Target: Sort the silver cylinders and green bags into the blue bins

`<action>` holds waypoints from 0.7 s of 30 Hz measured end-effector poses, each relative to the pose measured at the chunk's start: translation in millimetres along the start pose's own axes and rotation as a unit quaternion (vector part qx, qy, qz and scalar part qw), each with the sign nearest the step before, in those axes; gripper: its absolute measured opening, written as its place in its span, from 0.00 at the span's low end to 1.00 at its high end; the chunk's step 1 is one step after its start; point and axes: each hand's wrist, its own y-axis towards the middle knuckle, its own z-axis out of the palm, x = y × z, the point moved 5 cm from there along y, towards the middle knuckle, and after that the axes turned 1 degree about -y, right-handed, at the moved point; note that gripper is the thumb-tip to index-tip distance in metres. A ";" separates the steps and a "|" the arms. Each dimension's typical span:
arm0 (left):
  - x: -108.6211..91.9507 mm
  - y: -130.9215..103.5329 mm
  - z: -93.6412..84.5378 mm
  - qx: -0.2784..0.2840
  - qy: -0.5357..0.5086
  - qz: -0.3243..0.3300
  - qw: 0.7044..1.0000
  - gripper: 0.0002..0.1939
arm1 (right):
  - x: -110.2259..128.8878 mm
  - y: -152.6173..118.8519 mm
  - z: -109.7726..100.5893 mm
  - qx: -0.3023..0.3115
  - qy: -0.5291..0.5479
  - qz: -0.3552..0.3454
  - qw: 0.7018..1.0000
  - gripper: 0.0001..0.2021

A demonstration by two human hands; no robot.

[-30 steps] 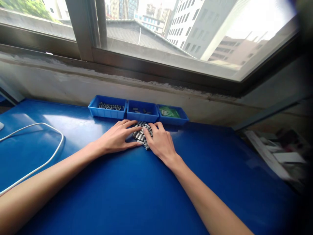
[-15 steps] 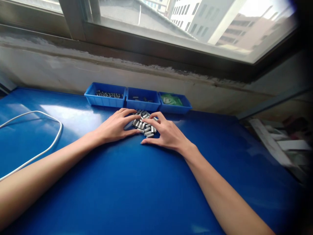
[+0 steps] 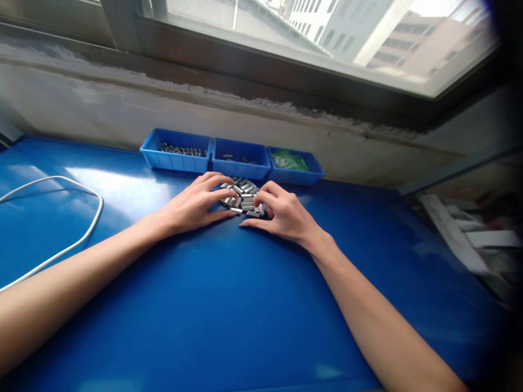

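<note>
A loose pile of short silvery metal pieces [image 3: 246, 200] lies on the blue table [image 3: 229, 305], in front of the bins. My left hand [image 3: 196, 202] rests at the pile's left side, fingers apart, with fingertips touching pieces at its edge. On the right side, my right hand [image 3: 284, 212] is curved round the pile, its thumb apart from the bent fingers. Neither hand has a piece lifted in it. Part of the pile is hidden behind the fingers of both hands.
Behind the pile stand three blue bins: the left bin [image 3: 175, 161] with small metal parts, the middle bin [image 3: 240, 170] with a few pieces, the right bin [image 3: 296, 175] with a green bag [image 3: 290, 160]. A white cable [image 3: 87, 231] curves at left.
My right hand's fingers have bent further and shifted slightly right. The pieces are spread differently, with more of them visible between my hands. The camera view has shifted slightly.
</note>
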 end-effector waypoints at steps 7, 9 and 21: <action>-0.8 -0.1 -0.3 -0.007 -0.002 0.009 1.000 0.17 | -9.0 -4.2 -7.2 0.011 0.087 0.006 0.996 0.07; -0.3 -0.3 0.4 -0.004 -0.001 0.005 1.000 0.18 | -8.4 -4.1 -8.1 0.007 0.084 0.000 0.996 0.06; 1.4 -2.2 2.0 0.001 -0.008 0.002 1.000 0.18 | 3.1 -3.2 -13.0 0.068 0.030 -0.012 0.997 0.03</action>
